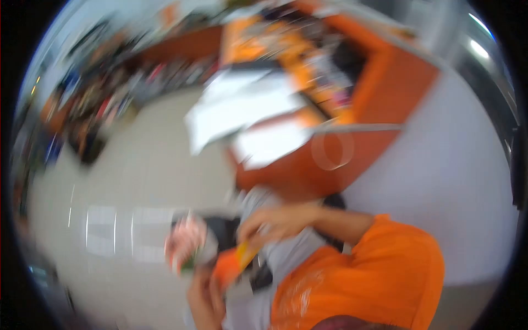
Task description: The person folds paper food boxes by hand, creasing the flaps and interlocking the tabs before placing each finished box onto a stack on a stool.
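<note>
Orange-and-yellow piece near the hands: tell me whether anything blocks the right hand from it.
Nothing visible does. The right hand is right at the yellow end of the orange-and-yellow piece, though blur hides the exact grip. The left hand is by the orange end, and the pink-and-white item sits off to the side.

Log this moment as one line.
right hand: holds yellow end of orange-and-yellow item | left hand: at item's orange end, grip unclear | pink-and-white item: near left hand, blurred
</note>
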A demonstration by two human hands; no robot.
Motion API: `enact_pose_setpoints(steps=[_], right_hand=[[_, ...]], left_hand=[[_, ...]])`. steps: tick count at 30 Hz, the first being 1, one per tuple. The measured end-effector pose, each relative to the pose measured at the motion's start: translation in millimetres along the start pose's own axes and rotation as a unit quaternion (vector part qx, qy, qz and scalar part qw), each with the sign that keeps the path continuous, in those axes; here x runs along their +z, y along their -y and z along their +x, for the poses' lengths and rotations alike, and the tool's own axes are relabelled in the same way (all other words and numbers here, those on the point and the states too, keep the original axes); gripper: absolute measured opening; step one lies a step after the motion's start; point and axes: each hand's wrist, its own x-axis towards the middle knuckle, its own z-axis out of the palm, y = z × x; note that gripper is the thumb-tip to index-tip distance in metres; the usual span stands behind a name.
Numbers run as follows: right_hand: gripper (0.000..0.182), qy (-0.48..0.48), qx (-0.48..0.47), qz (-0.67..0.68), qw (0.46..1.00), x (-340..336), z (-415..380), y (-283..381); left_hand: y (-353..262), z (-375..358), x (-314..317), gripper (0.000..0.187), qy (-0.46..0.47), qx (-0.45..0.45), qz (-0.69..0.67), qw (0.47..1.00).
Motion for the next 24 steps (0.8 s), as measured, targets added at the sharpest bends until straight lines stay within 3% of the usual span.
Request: enact_pose_setpoints(steps=[1, 2, 4, 7, 8, 10, 11, 15, 17, 18, 20, 24], right_hand=[[0.024, 0.011, 0.011, -0.011, 1.000, -3, -3, 6], [0.024, -0.014, -0.004, 0.012, 1.000, 2, -6, 10], [0.023, -0.034, -0.007, 0.016, 0.999, 9, -13, 14], [0.022, -0.066, -0.055, -0.055, 0.995, 18, -13, 0], [0.022, -0.063, -0.056, -0.056, 0.995, 19, -11, -3], [0.021, -0.015, -0.042, -0.077, 0.996, 19, -8, -3], [0.021, -0.022, -0.043, -0.077, 0.996, 20, -7, -2], [0.020, 0.048, -0.020, -0.108, 0.993, 33, 3, 5], [0.019, 0.062, -0.031, -0.092, 0.993, 40, 6, -1], [0.020, 0.037, -0.042, -0.076, 0.996, 42, 10, -10], [0.020, 0.008, -0.054, -0.063, 0.997, 47, 12, -19], [0.023, -0.031, -0.058, -0.007, 0.998, 46, 10, -7]], left_hand=[[14, -3, 11, 0.024, -0.021, -0.005, 0.045, 0.999], [-18, 7, 8, 0.034, 0.028, -0.010, 0.054, 0.998], [-18, 24, 15, 0.026, 0.085, 0.074, 0.054, 0.992], [-8, 23, 25, 0.005, 0.072, 0.187, 0.021, 0.979], [-7, 21, 23, 0.005, 0.070, 0.187, 0.022, 0.980], [-8, 18, 18, 0.005, 0.239, -0.019, -0.083, 0.967], [4, 6, 36, 0.003, 0.128, 0.072, -0.057, 0.987], [17, 0, 43, 0.004, 0.124, 0.088, -0.017, 0.988], [54, -11, 51, 0.007, 0.105, -0.047, -0.154, 0.981], [51, -11, 58, 0.007, 0.115, -0.042, -0.152, 0.981], [41, -10, 69, 0.010, 0.022, -0.128, -0.282, 0.951], [30, 7, 43, 0.012, 0.135, -0.126, -0.174, 0.967]])
